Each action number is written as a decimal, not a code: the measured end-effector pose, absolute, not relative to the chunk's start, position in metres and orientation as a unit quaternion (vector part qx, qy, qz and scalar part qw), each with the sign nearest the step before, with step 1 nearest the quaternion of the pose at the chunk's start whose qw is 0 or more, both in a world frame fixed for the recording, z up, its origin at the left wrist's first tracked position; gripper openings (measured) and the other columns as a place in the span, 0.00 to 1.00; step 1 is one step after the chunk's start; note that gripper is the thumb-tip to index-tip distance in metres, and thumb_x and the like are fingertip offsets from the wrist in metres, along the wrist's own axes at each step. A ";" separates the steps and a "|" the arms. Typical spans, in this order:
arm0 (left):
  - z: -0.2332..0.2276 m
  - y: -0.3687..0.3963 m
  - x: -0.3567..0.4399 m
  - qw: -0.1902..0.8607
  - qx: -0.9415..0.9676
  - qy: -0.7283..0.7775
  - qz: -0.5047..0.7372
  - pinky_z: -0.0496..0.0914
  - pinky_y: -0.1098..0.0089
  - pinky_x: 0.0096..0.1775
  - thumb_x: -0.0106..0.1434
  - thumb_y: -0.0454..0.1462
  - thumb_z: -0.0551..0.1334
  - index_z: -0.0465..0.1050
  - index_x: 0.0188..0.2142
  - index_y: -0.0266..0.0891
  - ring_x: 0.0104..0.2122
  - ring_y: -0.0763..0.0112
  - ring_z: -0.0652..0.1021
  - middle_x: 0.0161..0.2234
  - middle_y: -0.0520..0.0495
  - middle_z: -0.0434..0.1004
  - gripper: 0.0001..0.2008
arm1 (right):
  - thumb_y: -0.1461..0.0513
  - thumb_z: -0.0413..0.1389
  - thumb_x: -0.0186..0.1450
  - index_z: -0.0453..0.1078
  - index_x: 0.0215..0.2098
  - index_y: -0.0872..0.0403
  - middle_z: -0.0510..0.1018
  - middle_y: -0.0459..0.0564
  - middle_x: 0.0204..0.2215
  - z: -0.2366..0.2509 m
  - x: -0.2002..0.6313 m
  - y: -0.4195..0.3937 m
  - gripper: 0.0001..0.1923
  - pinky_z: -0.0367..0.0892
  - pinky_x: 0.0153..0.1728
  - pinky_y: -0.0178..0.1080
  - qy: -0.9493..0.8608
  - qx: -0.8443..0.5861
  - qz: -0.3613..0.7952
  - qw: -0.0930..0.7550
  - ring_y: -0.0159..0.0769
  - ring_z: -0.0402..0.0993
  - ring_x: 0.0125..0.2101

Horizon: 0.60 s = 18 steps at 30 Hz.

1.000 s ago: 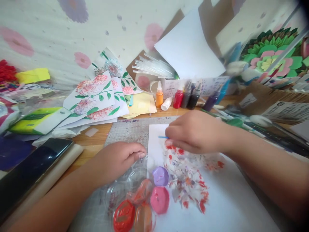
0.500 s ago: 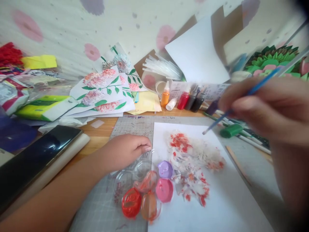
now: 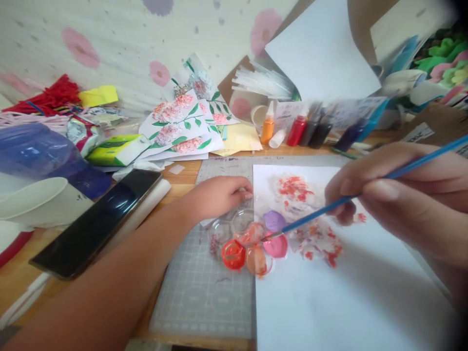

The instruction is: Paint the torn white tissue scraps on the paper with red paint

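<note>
In the head view, the right hand (image 3: pixel 398 195) at the right of the frame has its fingers pinched tight around a thin blue paintbrush (image 3: pixel 365 192). The brush tip touches the pink paint in the clear plastic paint tray (image 3: pixel 252 241) near the middle. The left hand (image 3: pixel 219 195) lies curled at the tray's top edge, fingers bent and touching it. The tray sits on the left edge of a white paper sheet with red dabs (image 3: pixel 351 292), over a grey cutting mat (image 3: pixel 204 292). A black phone (image 3: pixel 98 222) lies at the left.
</note>
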<state>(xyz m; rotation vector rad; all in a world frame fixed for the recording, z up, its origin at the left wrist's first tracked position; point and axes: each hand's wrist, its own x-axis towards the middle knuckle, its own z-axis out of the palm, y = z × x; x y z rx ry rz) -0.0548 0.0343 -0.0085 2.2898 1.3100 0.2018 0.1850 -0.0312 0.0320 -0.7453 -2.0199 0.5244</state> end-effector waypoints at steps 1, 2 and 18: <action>-0.009 0.034 -0.054 0.242 0.840 0.480 0.075 0.64 0.70 0.38 0.62 0.46 0.50 0.72 0.41 0.46 0.38 0.68 0.74 0.40 0.53 0.77 0.16 | 0.63 0.50 0.65 0.66 0.31 0.53 0.71 0.46 0.26 0.028 0.185 -0.032 0.05 0.67 0.21 0.30 -0.805 -0.311 0.221 0.454 0.24 0.71 0.23; -0.009 0.035 -0.054 0.240 0.841 0.479 0.079 0.64 0.70 0.37 0.62 0.46 0.50 0.72 0.41 0.45 0.38 0.68 0.74 0.39 0.53 0.77 0.16 | 0.63 0.50 0.65 0.66 0.32 0.53 0.72 0.46 0.26 0.023 0.186 -0.033 0.05 0.68 0.22 0.30 -0.800 -0.318 0.223 0.457 0.25 0.72 0.24; -0.010 0.035 -0.052 0.217 0.849 0.475 0.077 0.63 0.69 0.34 0.62 0.46 0.51 0.71 0.38 0.43 0.35 0.68 0.73 0.36 0.51 0.77 0.15 | 0.61 0.46 0.66 0.62 0.35 0.47 0.76 0.47 0.28 0.008 0.184 -0.043 0.04 0.70 0.29 0.30 -0.896 -0.291 0.067 0.327 0.28 0.74 0.30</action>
